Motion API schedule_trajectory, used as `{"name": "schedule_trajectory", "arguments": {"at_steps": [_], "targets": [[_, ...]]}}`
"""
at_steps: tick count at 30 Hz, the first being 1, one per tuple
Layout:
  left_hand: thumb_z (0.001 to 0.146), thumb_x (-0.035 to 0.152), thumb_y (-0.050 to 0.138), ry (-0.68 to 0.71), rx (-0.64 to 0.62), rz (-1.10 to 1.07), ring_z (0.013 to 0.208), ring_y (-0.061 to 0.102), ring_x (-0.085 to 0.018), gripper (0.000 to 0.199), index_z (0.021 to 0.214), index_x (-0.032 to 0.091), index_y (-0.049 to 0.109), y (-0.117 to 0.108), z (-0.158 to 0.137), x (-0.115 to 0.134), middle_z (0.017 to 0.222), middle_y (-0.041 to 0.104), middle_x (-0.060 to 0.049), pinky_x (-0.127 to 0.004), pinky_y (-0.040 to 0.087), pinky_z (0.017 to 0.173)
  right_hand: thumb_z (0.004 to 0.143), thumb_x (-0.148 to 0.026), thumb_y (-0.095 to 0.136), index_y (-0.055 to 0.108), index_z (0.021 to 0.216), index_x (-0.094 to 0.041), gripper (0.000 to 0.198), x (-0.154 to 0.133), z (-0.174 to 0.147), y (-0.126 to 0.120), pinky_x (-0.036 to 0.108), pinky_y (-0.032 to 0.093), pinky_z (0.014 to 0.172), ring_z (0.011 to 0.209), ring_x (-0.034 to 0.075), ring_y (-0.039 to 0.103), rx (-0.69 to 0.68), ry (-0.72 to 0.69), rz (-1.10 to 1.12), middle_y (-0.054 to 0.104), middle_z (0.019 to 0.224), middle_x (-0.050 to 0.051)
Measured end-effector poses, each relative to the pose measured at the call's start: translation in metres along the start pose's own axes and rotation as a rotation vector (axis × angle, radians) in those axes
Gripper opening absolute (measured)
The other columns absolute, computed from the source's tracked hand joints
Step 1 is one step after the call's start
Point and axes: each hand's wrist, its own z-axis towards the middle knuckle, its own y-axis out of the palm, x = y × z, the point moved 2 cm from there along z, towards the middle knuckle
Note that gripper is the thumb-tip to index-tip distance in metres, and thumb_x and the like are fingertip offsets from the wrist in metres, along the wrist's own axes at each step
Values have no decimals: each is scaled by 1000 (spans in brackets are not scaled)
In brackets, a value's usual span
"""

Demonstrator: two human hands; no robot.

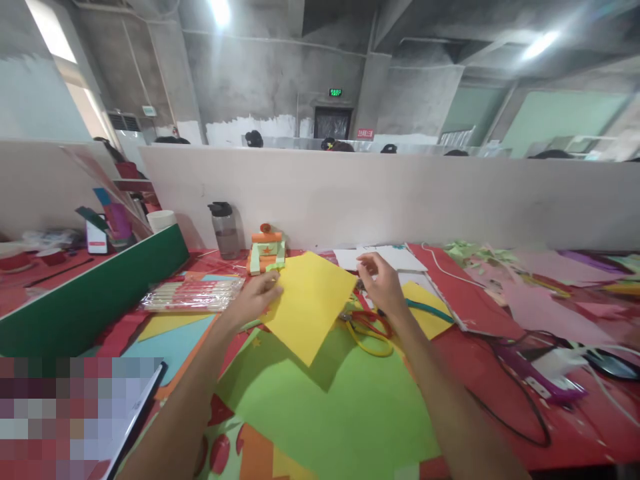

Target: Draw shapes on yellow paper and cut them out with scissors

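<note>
A square sheet of yellow paper is held up, one corner pointing down, above a large green sheet. My left hand pinches its left edge between thumb and fingers. Close by the right corner is my right hand, with loosely bent fingers and nothing visible in them; whether a fingertip touches the paper is hard to tell. Below that hand lie scissors with yellow handles and a red-handled pair, partly covered by the yellow sheet and my right forearm.
An orange and green paper model and a water bottle stand by the white partition. Wrapped sticks lie left, beside a green board. On the right are a red board, a purple power strip and cables.
</note>
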Motion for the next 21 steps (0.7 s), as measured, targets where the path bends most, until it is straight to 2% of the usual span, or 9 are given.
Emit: {"name": "schedule_trajectory", "arguments": {"at_steps": [2,5,7,11,13,15,18,19,21], "targets": [[87,43,60,-37,129,-164,53,40,-9,25,90,21,50,-2,1,1,64,44,7,-20,28,48,95,-38,51,63,100,-22,21,14,-1,-4,29,44,65,70,20,62,-299,97,-171,68,80,3],[81,38,69,-71,224,-387,49,39,-7,27,92,21,52,2,4,0,61,45,9,-18,29,48,85,-42,64,65,108,-26,28,26,-13,-1,28,39,62,76,23,66,-797,136,-429,72,88,3],[76,33,75,-86,236,-502,52,45,-7,32,98,21,56,7,4,0,64,51,8,-18,36,52,76,-41,74,66,111,-28,38,27,-22,2,27,39,63,85,26,68,-966,164,-514,74,99,4],[71,28,78,-81,218,-604,78,63,-13,49,116,22,60,14,4,3,91,69,-1,-24,49,71,64,-34,83,65,120,-30,59,23,-28,3,28,40,65,96,31,68,-1029,198,-562,74,109,6],[70,28,78,-76,215,-639,89,66,-16,54,120,23,59,17,4,4,103,71,-4,-28,51,79,64,-33,83,63,126,-29,66,20,-27,3,28,40,66,96,31,68,-1054,186,-589,74,108,7],[70,30,79,-66,212,-665,93,66,-17,54,120,23,60,18,5,1,107,71,-5,-30,51,82,65,-35,81,63,126,-29,63,19,-26,3,28,38,63,90,30,68,-1082,156,-603,73,101,7],[74,37,77,-69,210,-605,82,64,-15,38,105,20,65,18,8,-7,92,70,-3,-27,50,76,66,-30,74,66,118,-31,53,19,-26,5,26,36,59,80,27,66,-1090,109,-579,71,91,4],[76,41,76,-79,225,-558,73,61,-12,31,95,18,65,17,9,-11,82,67,-1,-24,48,70,65,-27,72,67,116,-32,51,20,-27,5,26,35,57,76,25,65,-1090,115,-565,70,89,3],[79,46,73,-100,282,-468,58,50,-8,32,76,17,60,16,10,-18,63,56,4,-21,41,58,64,-22,70,66,115,-30,51,22,-28,7,25,33,54,71,22,63,-1094,144,-540,68,84,2]]}}
